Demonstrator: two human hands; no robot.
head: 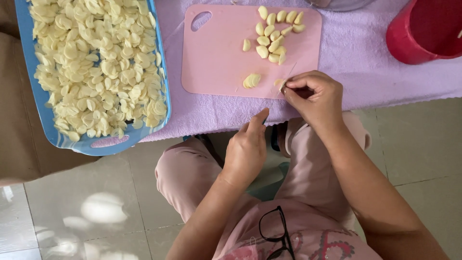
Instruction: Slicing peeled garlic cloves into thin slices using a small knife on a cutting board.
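The right hand (315, 98) is clenched at the near right edge of the pink cutting board (216, 58), fingers pinching a thin blade (288, 77) whose tip points at a garlic piece (278, 82) on the board. The left hand (248, 147) sits nearer, below the table edge, fingers curled with the thumb raised; whether it grips anything cannot be told. A small stack of garlic slices (251, 80) lies just left of the blade. Whole peeled cloves (275, 33) are grouped at the board's far side. The board rests on a lilac cloth (356, 62). A blue tray (161, 103) at left holds sliced garlic. A red container (423, 31) stands far right.
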